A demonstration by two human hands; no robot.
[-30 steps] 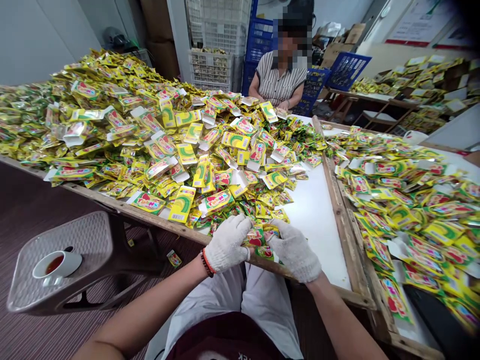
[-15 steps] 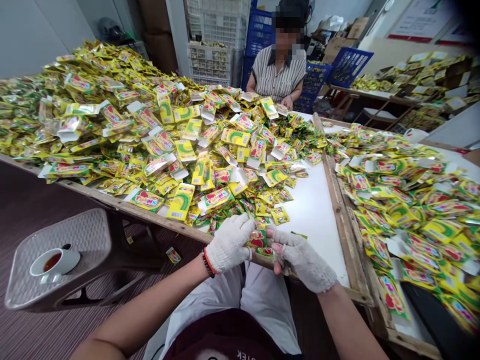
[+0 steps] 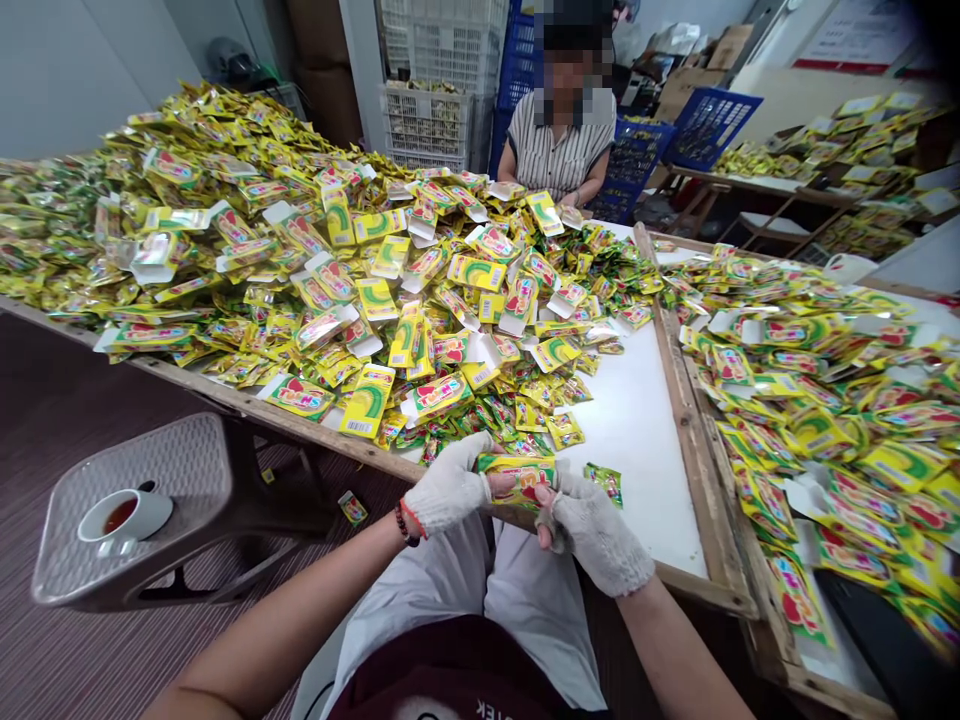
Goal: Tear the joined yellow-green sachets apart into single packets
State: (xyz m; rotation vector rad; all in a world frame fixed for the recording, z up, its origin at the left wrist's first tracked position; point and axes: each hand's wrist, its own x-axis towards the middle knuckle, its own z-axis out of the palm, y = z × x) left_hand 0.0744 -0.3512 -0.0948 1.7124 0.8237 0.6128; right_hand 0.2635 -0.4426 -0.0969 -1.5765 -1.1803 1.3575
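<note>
Between my hands, over the table's front edge, is a small yellow and green carton (image 3: 517, 466) with colourful lettering. My left hand (image 3: 448, 488), in a white fingerless glove, grips its left end with the thumb across the front. My right hand (image 3: 600, 528), gloved the same way, closes on its right end, thumb on the printed face. The carton's back and the fingers behind it are hidden. A small green sachet (image 3: 604, 484) lies on the white tabletop (image 3: 637, 400) just behind my right hand. Yellow sachets (image 3: 564, 430) and cartons (image 3: 439, 397) lie right behind the held carton.
A tall heap of yellow packets (image 3: 225, 130) covers the left of the table. A wooden rail (image 3: 679, 400) separates it from more cartons (image 3: 862, 410) on the right. A stool (image 3: 187, 460) with a cup (image 3: 146, 515) stands at left. Another person (image 3: 562, 150) sits opposite.
The carton has come into full view, held lengthwise between both hands. My left hand has shifted to its left end. The green sachet behind my right hand shows more now.
</note>
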